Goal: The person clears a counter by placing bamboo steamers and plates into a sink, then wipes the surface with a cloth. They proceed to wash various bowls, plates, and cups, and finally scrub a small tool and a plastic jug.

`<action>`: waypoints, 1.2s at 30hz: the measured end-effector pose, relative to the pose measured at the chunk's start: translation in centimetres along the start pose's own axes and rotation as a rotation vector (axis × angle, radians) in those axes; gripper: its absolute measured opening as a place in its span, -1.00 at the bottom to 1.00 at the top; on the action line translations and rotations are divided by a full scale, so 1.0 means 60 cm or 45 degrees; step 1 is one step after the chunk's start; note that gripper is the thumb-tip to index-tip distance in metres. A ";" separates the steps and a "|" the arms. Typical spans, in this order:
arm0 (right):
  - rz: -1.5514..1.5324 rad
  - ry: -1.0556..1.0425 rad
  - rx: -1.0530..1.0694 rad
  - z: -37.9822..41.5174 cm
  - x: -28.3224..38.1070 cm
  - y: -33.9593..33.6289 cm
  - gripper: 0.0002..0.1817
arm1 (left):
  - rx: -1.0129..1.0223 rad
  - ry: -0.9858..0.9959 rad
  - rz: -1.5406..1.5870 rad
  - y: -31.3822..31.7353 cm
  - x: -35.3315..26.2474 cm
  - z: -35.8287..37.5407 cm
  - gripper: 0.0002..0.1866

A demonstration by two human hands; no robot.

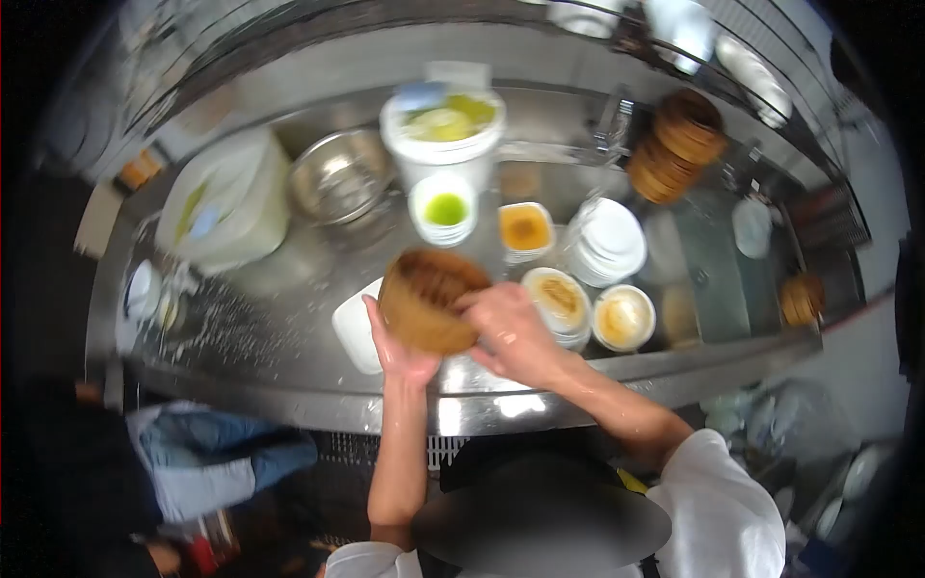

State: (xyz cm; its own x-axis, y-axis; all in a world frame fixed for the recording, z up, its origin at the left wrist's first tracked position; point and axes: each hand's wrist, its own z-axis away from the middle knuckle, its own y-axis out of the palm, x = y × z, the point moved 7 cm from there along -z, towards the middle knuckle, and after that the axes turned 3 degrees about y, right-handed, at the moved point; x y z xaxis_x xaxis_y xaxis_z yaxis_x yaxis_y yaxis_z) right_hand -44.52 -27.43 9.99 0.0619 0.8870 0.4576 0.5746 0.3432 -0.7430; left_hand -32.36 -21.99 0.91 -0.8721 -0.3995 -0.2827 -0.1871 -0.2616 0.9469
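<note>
A round wooden steamer basket [424, 313] is held tilted above the steel counter, its open top showing a brown slatted inside. My left hand [403, 356] supports it from the left and below, fingers against its wall. At its right rim is my right hand [511, 332], fingers bent and closed at the edge; whether they pinch anything besides the basket is hidden. Under and left of the basket lies a white rectangular dish [356, 332]. Right of my right hand stand a stack of bowls with brown residue [559, 297] and a stained white bowl [624, 318].
Behind are a white bucket [438, 159], green-filled bowl [445, 209], orange-filled container [525, 229], metal bowl [339, 178] and large plastic tub [226, 207]. To the right are white stacked dishes [609, 241], stacked steamers [677, 144] and a sink [713, 279]. Another person's hand [164, 556] shows lower left.
</note>
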 end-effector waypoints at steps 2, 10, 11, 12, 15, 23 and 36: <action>0.118 -0.056 0.150 0.033 -0.008 -0.006 -0.43 | -0.060 -0.056 0.135 -0.024 0.061 -0.011 -0.25; -0.659 1.020 -0.591 0.228 -0.198 -0.177 -0.38 | -0.203 -0.579 -0.057 0.019 0.250 -0.024 -0.40; -0.753 1.100 -0.662 0.262 -0.226 -0.189 -0.37 | -0.097 -0.474 -0.120 0.043 0.239 -0.050 -0.43; -0.897 1.144 -0.739 0.290 -0.241 -0.208 -0.37 | 0.016 -0.378 -0.185 0.068 0.218 -0.082 -0.46; -1.250 1.347 -0.890 0.399 -0.293 -0.254 -0.41 | 0.204 0.080 -0.645 0.165 0.108 -0.219 -0.52; -1.574 1.495 -1.412 0.718 -0.478 -0.404 -0.60 | -0.146 1.121 -1.980 0.226 -0.129 -0.415 -0.23; -1.092 1.369 -1.677 0.868 -0.891 -0.732 -0.47 | -1.918 0.176 -3.624 -0.226 -0.235 0.057 -0.53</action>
State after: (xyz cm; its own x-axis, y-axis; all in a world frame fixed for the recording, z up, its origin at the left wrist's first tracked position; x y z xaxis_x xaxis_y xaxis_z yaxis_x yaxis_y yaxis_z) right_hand -115.58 -73.83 -7.26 -0.4255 -0.0884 0.9006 0.8580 -0.3557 0.3704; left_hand -19.09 -9.79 -7.45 0.1088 0.9425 0.3159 0.3006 0.2717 -0.9142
